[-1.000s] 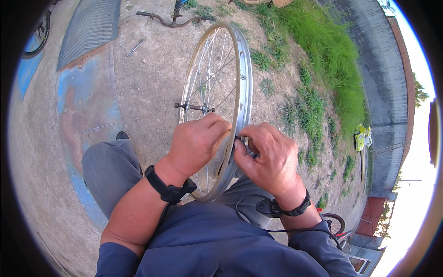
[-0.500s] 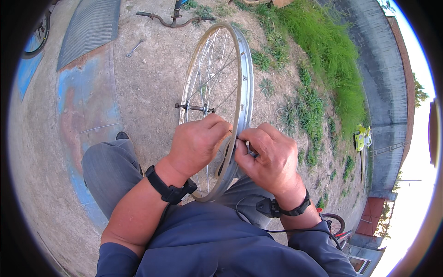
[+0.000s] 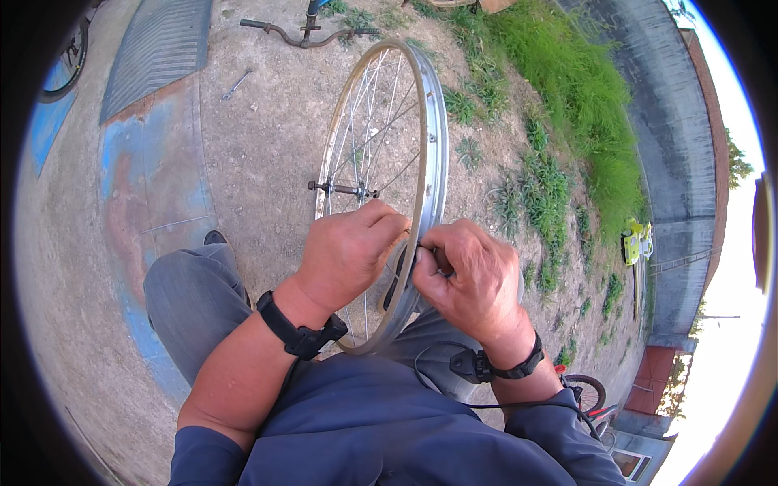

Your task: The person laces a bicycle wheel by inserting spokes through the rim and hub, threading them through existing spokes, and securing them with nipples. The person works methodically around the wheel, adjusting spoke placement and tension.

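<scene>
A bare bicycle wheel (image 3: 435, 162) without a tyre stands upright between my knees, its thin spokes running to a hub with a long axle (image 3: 344, 189). My left hand (image 3: 348, 247) is closed in a pinch at the inner side of the rim, among the spokes. My right hand (image 3: 474, 271) is closed against the outer side of the rim, directly opposite, thumb and forefinger pressed together. What each set of fingertips grips is hidden or too small to name. Both wrists carry black straps.
A wrench (image 3: 237, 85) lies on the dirt at the far left. Beyond the wheel are bicycle handlebars (image 3: 304, 36). A paint-stained metal sheet (image 3: 154, 178) lies to the left. Grass (image 3: 559, 81) and a grey wall (image 3: 677, 146) line the right. A thin cable (image 3: 527, 405) runs from my right wrist.
My right hand has turned and shifted very slightly at the rim. The left hand and the wheel stay almost still.
</scene>
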The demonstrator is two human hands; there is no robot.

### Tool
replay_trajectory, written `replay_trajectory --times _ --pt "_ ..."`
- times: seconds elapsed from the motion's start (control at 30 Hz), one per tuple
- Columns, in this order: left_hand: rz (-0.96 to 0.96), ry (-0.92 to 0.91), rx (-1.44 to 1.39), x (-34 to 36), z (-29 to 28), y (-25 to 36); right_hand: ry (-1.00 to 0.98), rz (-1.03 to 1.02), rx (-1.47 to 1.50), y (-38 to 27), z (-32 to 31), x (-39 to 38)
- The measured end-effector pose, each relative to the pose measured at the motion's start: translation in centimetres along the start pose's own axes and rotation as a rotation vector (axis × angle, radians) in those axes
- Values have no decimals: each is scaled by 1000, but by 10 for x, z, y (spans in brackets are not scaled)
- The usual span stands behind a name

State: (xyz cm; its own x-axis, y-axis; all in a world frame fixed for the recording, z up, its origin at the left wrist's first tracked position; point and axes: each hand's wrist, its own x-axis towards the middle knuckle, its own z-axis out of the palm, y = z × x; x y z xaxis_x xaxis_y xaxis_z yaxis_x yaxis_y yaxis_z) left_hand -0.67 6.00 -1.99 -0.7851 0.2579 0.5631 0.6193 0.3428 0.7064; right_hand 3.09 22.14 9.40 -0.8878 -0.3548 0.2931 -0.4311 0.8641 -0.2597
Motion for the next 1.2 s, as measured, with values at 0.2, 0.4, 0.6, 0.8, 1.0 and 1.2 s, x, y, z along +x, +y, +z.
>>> replay_trajectory --times 0.2,0.4,0.6,0.8,1.0,1.2 --pt "8 7 -13 0 1 -1 -37 64 -23 -3 -5 0" --pt "10 11 -33 0 0 -1 -10 53 2 -2 -3 0" --pt "16 12 -37 0 0 0 -30 1 0 0 -6 0" --pt "6 9 -46 0 0 1 -29 20 1 0 -6 0" --pt "4 5 -53 1 0 1 -20 16 -2 -1 -5 1" --pt "8 2 -44 0 0 0 -35 7 22 1 -4 2"
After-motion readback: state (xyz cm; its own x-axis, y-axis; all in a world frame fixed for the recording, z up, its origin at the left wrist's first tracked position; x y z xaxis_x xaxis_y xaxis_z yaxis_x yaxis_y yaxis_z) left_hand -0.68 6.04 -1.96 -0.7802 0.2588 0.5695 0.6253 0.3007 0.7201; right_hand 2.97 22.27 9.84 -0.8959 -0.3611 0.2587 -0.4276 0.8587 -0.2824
